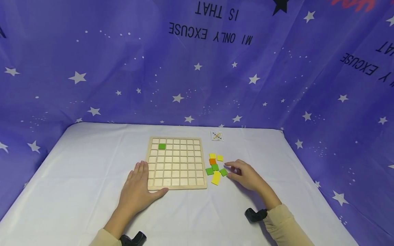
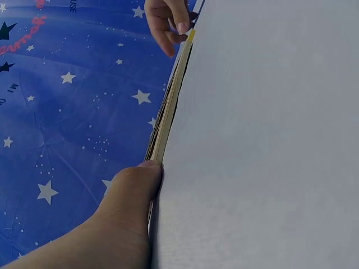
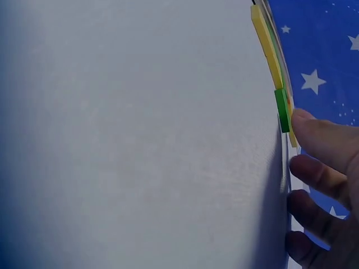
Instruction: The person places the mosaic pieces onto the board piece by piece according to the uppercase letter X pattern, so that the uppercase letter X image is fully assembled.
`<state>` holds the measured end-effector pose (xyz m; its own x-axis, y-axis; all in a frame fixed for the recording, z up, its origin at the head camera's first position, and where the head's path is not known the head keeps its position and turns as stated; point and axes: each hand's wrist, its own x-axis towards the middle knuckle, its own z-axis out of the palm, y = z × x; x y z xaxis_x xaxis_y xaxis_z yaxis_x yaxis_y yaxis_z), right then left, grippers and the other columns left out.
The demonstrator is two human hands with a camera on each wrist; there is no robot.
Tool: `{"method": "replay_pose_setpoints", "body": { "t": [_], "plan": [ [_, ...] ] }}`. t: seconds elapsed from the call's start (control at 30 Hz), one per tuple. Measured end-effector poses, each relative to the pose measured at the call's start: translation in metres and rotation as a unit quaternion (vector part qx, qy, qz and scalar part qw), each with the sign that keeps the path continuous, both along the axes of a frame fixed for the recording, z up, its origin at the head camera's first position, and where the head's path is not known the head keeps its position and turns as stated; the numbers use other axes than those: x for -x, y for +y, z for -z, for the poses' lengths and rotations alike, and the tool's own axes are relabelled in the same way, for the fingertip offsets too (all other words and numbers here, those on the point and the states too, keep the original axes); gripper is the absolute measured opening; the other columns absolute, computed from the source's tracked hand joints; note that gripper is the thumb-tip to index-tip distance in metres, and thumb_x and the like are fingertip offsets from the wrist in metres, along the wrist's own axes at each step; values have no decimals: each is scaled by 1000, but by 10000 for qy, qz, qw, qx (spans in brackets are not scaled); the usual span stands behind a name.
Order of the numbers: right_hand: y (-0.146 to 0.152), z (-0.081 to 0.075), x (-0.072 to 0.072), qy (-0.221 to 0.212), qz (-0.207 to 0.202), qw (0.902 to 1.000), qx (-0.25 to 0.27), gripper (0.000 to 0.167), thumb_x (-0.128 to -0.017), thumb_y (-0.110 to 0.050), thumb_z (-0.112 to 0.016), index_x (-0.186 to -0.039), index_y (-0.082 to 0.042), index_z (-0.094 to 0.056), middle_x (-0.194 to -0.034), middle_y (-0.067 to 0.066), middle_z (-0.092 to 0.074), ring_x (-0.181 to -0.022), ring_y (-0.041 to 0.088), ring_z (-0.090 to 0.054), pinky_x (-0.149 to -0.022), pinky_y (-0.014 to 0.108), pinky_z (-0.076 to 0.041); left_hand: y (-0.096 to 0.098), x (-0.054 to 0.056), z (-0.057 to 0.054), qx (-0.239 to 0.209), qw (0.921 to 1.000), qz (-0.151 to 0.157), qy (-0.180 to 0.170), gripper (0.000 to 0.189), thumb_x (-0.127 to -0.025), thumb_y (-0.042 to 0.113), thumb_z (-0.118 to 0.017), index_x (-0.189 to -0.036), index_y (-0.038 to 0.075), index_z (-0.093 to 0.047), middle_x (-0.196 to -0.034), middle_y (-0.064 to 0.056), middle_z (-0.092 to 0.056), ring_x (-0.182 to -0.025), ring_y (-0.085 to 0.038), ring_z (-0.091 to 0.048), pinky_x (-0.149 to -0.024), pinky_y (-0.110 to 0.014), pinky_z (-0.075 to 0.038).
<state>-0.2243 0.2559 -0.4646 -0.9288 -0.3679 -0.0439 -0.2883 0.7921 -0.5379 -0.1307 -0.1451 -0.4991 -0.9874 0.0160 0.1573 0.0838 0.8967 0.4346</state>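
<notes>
A wooden grid board lies flat on the table, one green tile in a cell near its far left corner. Against the board's left edge rest the straight fingers of my left hand, its thumb at the near edge. To the right of the board is a loose group of yellow tiles, green tiles and an orange tile. My right hand is beside the group, thumb close to the rightmost green tile. Whether they touch I cannot tell. Its fingers are loosely bent, nothing held between them.
A small card printed with a coloured grid pattern lies beyond the tiles. White cloth covers the table. A purple star-printed curtain hangs behind it and along the sides.
</notes>
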Motion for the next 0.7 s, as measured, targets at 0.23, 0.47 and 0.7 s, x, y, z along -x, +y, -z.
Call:
{"method": "replay_pose_setpoints", "body": {
  "t": [0.23,0.47,0.7],
  "plan": [
    [1,5,-2,193,-438,9988,35,40,-89,-26,-75,-129,-26,-68,-106,-7,-58,-85,12,-50,-72,24,-46,0,-1,-1,-97,9999,27,-12,131,-72,82,-62,-153,-12,-19,-160,-29,-22,-151,-45,-19,-123,-58,-17],
    [-2,7,-1,93,-102,9998,122,29,-86,-25,-78,-115,-25,-72,-106,-8,-59,-84,13,-49,-70,23,-44,0,-1,0,-64,10000,31,-41,132,-72,83,-61,-153,-12,-18,-161,-30,-21,-151,-45,-18,-123,-58,-17],
    [-4,7,0,89,279,9989,365,28,-82,-24,-82,-106,-24,-68,-101,-8,-64,-89,14,-54,-81,30,-48,0,-1,0,-51,10000,39,-55,132,-73,83,-61,-153,-13,-18,-161,-30,-21,-151,-45,-18,-123,-58,-17]
  ]
}}
